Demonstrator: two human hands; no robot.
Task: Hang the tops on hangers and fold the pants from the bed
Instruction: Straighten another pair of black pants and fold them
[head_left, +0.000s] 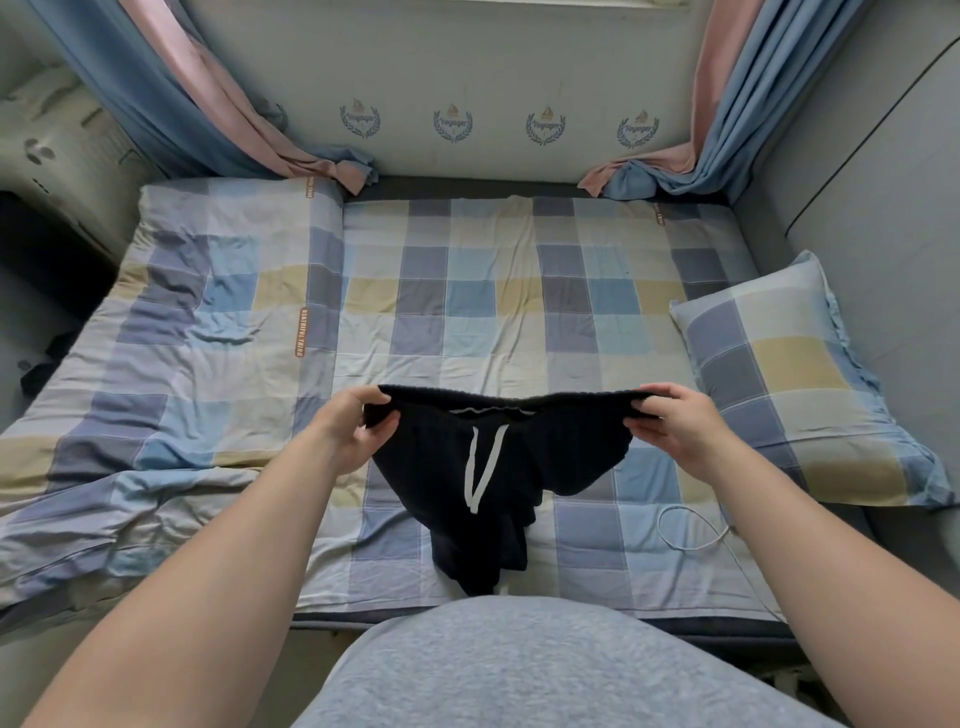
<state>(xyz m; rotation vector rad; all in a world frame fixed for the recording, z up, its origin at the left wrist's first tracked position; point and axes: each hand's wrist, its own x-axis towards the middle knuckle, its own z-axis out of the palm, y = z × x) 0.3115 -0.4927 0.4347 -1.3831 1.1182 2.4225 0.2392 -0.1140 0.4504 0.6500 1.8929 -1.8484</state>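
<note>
Pinched dark pants (493, 467) at waistband (511, 401) corners with left hand (353, 428) and right hand (675, 423), both clenched on cloth; probably needed stretching taut, legs matched, before folding.

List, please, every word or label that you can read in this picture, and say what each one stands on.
"Voyager": on each of the four emblems on the wall panel.
"BEAUTIFUL THING", as best it reads: on the orange strip on the checked duvet.
Too small to read: one orange tag at the duvet's far edge, another on the sheet.
The dark pants show no text.
</note>
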